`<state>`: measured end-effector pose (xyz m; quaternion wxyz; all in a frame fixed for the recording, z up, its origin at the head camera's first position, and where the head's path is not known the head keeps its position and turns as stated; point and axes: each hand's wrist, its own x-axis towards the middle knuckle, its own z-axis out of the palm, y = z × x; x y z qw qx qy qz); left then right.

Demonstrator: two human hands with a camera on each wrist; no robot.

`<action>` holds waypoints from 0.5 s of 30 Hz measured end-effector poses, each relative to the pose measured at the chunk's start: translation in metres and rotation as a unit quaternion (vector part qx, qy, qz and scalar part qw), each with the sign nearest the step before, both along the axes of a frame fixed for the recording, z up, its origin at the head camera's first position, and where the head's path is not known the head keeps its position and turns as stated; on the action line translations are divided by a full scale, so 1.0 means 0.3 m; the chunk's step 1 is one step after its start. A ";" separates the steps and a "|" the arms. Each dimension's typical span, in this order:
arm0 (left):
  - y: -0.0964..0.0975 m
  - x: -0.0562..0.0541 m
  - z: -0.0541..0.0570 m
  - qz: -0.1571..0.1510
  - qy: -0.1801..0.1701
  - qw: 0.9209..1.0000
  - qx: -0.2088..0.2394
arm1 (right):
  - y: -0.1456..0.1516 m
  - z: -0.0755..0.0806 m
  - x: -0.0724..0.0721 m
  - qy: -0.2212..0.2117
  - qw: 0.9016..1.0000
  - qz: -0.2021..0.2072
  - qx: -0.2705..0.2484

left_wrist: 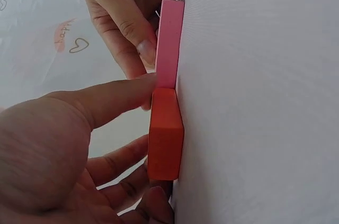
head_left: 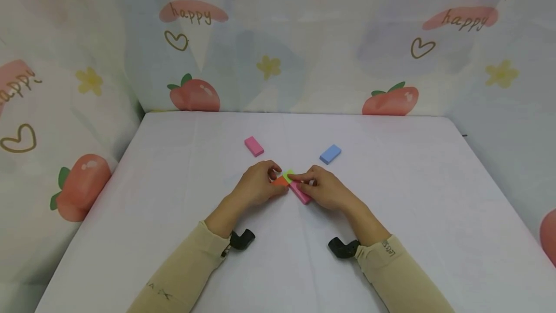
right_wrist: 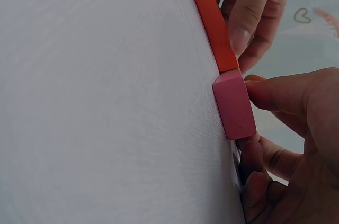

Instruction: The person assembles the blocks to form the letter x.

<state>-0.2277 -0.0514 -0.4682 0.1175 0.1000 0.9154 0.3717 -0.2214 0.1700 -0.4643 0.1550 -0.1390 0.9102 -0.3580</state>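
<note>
Three small blocks meet at mid-table: an orange block (head_left: pixel 281 181), a yellow-green block (head_left: pixel 286 175) and a pink block (head_left: pixel 298 194), the orange and pink ends touching in a V. My left hand (head_left: pixel 256 183) holds the orange block (left_wrist: pixel 165 144) between thumb and fingers, its thumb tip at the joint with the pink block (left_wrist: pixel 169 44). Across from it, my right hand (head_left: pixel 326 188) grips the pink block (right_wrist: pixel 234 106), thumb on the near side, while its index finger reaches over to the yellow-green block. The fingers behind the blocks are partly hidden.
Beyond the hands lie a second pink block (head_left: pixel 254 146), back left, and a blue block (head_left: pixel 330 154), back right. The white tabletop (head_left: pixel 412 182) ends at a patterned cloth (head_left: pixel 321 62) behind and at the sides.
</note>
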 end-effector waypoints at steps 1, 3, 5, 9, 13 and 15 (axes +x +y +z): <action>-0.001 -0.003 -0.003 -0.001 0.003 1.000 0.005 | 0.001 0.001 0.000 0.001 1.000 0.001 0.001; -0.002 -0.007 -0.008 -0.005 0.010 1.000 0.014 | 0.003 0.000 -0.002 0.005 1.000 0.001 0.002; -0.003 -0.009 -0.011 -0.008 0.016 1.000 0.020 | 0.005 0.000 -0.003 0.010 1.000 0.005 0.002; -0.004 -0.007 -0.015 -0.010 0.025 0.999 0.029 | 0.006 -0.005 -0.004 0.015 1.000 0.011 0.001; -0.006 -0.005 -0.019 -0.010 0.030 0.998 0.045 | 0.006 -0.008 -0.003 0.013 1.000 0.011 0.002; -0.006 -0.007 -0.020 -0.012 0.032 0.998 0.057 | 0.006 -0.005 -0.002 0.013 1.000 0.009 0.000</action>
